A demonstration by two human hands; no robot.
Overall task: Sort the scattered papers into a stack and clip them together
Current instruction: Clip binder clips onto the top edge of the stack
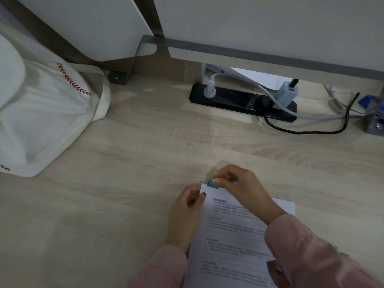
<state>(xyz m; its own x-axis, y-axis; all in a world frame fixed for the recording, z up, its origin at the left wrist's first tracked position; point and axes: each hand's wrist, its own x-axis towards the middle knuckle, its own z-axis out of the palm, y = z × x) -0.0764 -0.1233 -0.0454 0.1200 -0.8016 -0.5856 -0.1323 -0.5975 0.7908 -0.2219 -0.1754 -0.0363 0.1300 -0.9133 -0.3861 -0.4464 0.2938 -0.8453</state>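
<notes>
The papers lie as one stack on the desk, nearest the person. The stack's near end runs off the bottom of the view between two pink sleeves, and printed text faces up. The left hand sits at the stack's left edge. Its fingers are curled, and its thumb is pressed on the far-left corner, gripping the sheets there. The right hand crosses over the stack from the right and pinches a teal clip. The clip sits on the far edge of the papers, close to that same corner. I cannot tell whether the clip has fully closed on the sheets.

Left of the papers, and beyond their far edge, pale wood-grain desk lies open. To the right, bare desk runs to the edge of the view.

Well to the far left of the papers, a white bag with red stitching slumps on the desk, its strap trailing toward the middle. Far beyond the papers lies a black power strip with a white charger plugged into its right end. A black cord loops from the strip onto the desk toward the papers, and a grey cord runs off right. Behind the strip stands a white panel with a grey rail along its foot. A gap shows under the rail. At the far right is something blue, too unclear to name.
</notes>
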